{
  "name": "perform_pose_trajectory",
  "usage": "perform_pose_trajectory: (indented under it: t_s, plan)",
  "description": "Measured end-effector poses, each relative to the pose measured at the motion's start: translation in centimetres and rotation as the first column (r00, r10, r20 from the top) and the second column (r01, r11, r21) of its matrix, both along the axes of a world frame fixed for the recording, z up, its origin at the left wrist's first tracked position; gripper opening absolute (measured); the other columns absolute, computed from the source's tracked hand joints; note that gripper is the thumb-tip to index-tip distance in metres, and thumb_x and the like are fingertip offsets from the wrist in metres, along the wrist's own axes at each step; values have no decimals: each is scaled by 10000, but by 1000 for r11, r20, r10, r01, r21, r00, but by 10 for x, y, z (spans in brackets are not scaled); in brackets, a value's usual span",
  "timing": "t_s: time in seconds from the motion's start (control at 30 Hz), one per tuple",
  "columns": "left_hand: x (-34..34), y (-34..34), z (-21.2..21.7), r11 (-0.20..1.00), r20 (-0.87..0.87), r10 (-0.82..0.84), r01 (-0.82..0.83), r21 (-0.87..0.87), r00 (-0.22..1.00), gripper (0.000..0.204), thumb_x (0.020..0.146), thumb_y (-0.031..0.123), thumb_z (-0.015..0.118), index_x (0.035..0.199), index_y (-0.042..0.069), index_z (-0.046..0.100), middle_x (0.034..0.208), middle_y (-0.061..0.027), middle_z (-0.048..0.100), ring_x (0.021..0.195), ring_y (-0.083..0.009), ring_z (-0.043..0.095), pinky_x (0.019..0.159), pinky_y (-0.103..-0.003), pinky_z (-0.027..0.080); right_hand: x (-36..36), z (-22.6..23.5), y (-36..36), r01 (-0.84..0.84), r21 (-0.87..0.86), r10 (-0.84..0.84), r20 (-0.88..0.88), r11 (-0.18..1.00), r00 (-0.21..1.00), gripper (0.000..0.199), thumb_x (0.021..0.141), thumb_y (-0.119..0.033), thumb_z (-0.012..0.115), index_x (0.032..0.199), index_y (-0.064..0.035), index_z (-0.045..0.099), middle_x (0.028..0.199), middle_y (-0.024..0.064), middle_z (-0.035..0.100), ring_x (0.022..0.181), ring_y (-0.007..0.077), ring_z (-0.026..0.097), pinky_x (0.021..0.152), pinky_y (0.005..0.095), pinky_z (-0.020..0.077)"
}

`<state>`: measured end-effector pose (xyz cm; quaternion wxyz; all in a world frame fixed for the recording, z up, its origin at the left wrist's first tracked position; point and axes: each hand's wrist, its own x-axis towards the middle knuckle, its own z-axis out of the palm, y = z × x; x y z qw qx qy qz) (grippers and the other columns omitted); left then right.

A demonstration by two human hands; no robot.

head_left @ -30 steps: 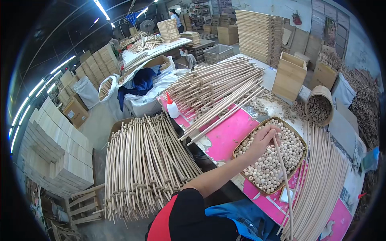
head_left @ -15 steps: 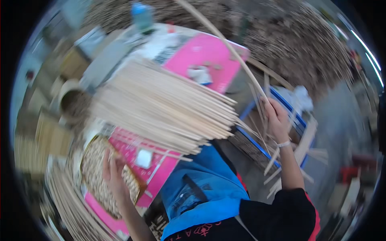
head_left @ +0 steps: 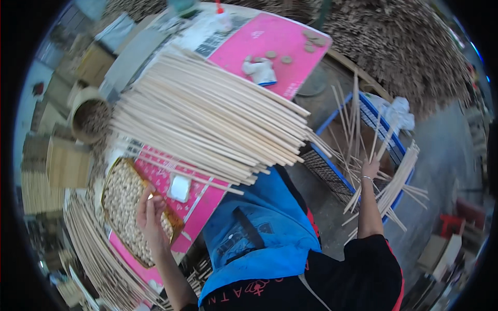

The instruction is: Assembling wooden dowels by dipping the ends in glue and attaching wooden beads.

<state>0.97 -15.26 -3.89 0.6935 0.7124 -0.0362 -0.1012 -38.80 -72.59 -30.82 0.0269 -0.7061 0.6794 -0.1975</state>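
My left hand point(head_left: 149, 215) is over the near edge of a tray point(head_left: 178, 228) full of small round wooden balls point(head_left: 122, 199). Its thumb and fingertips come together around a small pale piece, which looks like one of those balls. To the right, my right hand point(head_left: 370, 169) reaches over a blue plastic crate point(head_left: 398, 150), fingers closed round a thin wooden stick point(head_left: 374, 136). Several sticks poke out of the crate, and a bundle point(head_left: 399, 176) lies across its right side. Long pale wooden sticks point(head_left: 207, 114) lie side by side in a wide layer on the table between my hands.
On the pink tabletop point(head_left: 254, 41) lie a white glove point(head_left: 262, 71), small round discs point(head_left: 309, 41) and a white square block point(head_left: 179, 187). A tipped round container point(head_left: 88, 114) stands at left, above another stick bundle point(head_left: 98, 249). A brown heap point(head_left: 394, 52) rises behind.
My right hand has moved right and down to the crate; the long stick that rose from it no longer stands up across the view. My left fingers have drawn together over the tray.
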Motion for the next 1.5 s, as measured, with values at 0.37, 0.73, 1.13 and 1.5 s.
perform_pose_trajectory:
  t_s: [0.37, 0.73, 1.13, 1.5]
  plan:
    - [-16, 29, -1, 996, 17, 95, -95, 0, 995, 362, 1016, 132, 541, 1349, -10, 548, 1014, -63, 673, 890, -107, 629, 835, -258, 530, 332, 248, 199, -970, -198, 990, 20, 144, 142, 252, 787, -193, 703, 984, -46, 649, 917, 136, 615, 918, 318, 603, 795, 439, 493]
    - [18, 111, -23, 920, 196, 236, -284, 270, 952, 299, 952, 92, 609, 1246, 50, 644, 912, -38, 689, 795, -84, 627, 714, -237, 489, 343, 255, 203, -957, -159, 964, -75, 241, 255, 114, 846, -86, 615, 947, -44, 583, 912, 157, 608, 830, 366, 614, 718, 458, 495]
    - [54, 102, -38, 336, 345, -394, -216, 917, 852, 160, 783, 127, 716, 942, 112, 701, 923, -90, 572, 915, -274, 615, 792, -405, 502, 356, 248, 213, -954, 35, 938, 172, 298, 300, 188, 929, -188, 632, 911, -1, 614, 780, 112, 613, 687, 232, 583, 665, 347, 463]
    - [8, 61, -28, 989, -11, 100, -100, -113, 995, 230, 915, 35, 627, 1145, 25, 632, 1012, -12, 671, 856, -61, 589, 805, -222, 482, 400, 311, 348, -971, 40, 592, 798, -235, -111, 171, 930, -151, 689, 966, 13, 659, 785, 15, 620, 713, 73, 576, 625, 228, 471]
